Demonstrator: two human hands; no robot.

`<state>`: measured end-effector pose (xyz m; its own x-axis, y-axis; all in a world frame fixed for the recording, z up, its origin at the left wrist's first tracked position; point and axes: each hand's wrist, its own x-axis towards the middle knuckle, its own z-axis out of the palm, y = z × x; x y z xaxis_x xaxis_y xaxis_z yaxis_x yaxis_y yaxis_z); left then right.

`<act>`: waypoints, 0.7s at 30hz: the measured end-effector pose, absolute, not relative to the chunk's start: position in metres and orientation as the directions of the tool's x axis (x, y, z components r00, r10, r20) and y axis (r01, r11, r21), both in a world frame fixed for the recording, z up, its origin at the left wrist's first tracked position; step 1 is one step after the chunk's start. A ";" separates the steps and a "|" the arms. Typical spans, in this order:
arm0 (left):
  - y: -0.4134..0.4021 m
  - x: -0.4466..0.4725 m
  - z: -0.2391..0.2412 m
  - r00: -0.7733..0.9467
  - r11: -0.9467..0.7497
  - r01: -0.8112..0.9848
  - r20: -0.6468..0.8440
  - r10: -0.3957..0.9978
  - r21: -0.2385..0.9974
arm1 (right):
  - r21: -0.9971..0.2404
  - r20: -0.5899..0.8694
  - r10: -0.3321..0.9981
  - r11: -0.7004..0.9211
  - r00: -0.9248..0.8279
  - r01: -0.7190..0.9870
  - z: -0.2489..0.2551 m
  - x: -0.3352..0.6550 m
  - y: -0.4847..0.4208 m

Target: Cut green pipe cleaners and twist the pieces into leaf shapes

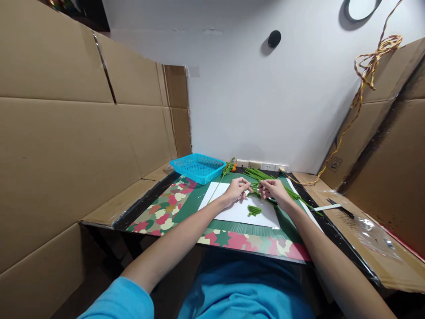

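My left hand (237,190) and my right hand (274,189) meet over a white sheet (232,212) on the table, fingers pinched together on a small green piece (255,192) held between them. A little pile of green leaf-like pieces (254,210) lies on the sheet just below my hands. A bundle of long green stems (269,178) lies behind and under my right hand. A single stem with an orange flower (229,167) runs from the sheet's left edge toward the back.
A blue plastic basket (198,167) stands at the back left on the camouflage-patterned mat (159,210). Cardboard walls close in both sides. A clear plastic bag (375,232) and a white strip (327,207) lie on the cardboard at right. A twisted cord (365,75) hangs down the wall.
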<state>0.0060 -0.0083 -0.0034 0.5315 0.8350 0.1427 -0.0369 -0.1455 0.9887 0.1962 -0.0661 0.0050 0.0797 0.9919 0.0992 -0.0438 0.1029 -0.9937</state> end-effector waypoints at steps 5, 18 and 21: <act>-0.010 0.005 -0.002 0.528 -0.147 -0.039 0.145 0.837 0.988 | -0.988 0.074 0.996 0.080 0.049 -0.134 0.007 0.197 -0.069; -0.009 0.006 -0.002 0.514 -0.164 -0.024 0.153 0.844 0.986 | -0.976 0.037 0.998 0.045 0.044 -0.214 0.009 0.197 -0.069; -0.008 0.006 -0.004 0.515 -0.178 -0.027 0.166 0.841 0.984 | -0.976 0.031 0.998 0.041 0.050 -0.214 0.011 0.197 -0.071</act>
<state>0.0057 -0.0083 -0.0037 0.5147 0.8411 0.1662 -0.0271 -0.1778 0.9837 0.1972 -0.0705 0.0109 0.0497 0.9983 0.0315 -0.2142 0.0414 -0.9759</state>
